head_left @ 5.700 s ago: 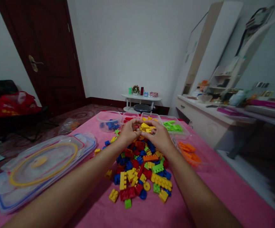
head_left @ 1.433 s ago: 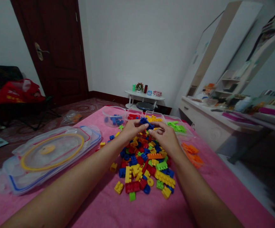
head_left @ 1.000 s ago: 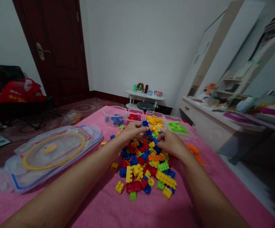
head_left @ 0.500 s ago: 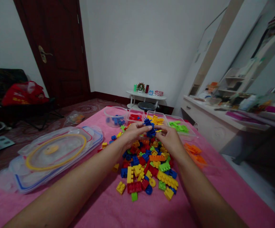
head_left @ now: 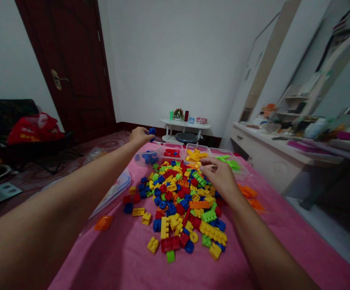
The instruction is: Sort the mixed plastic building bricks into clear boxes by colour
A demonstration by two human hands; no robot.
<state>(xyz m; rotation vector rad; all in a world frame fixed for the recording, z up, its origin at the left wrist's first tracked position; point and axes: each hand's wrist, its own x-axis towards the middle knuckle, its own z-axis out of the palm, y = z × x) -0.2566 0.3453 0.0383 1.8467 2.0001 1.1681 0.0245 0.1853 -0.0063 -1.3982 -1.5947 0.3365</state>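
Note:
My left hand (head_left: 140,137) is closed on a blue toy piece (head_left: 152,132), held in the air above the round clear tub (head_left: 137,158) that has blue pieces in it. My right hand (head_left: 219,173) hovers over the far right of the brick pile, thumb and forefinger bent in a loose pinch. A small yellow toy piece (head_left: 197,165) shows at its fingertips. Mixed toy bricks (head_left: 178,193) in red, yellow, blue, green and orange lie heaped between my arms.
Behind the heap stand clear boxes of red pieces (head_left: 171,153), yellow pieces (head_left: 196,155) and green pieces (head_left: 231,163). Orange pieces (head_left: 249,193) lie at the right, another orange piece (head_left: 103,222) at the left. Stacked lids (head_left: 117,187) lie partly behind my left arm.
My hands have parted. My left hand has carried the blue piece left and away, over the blue pieces' tub. My right hand stays near the heap, slightly lower.

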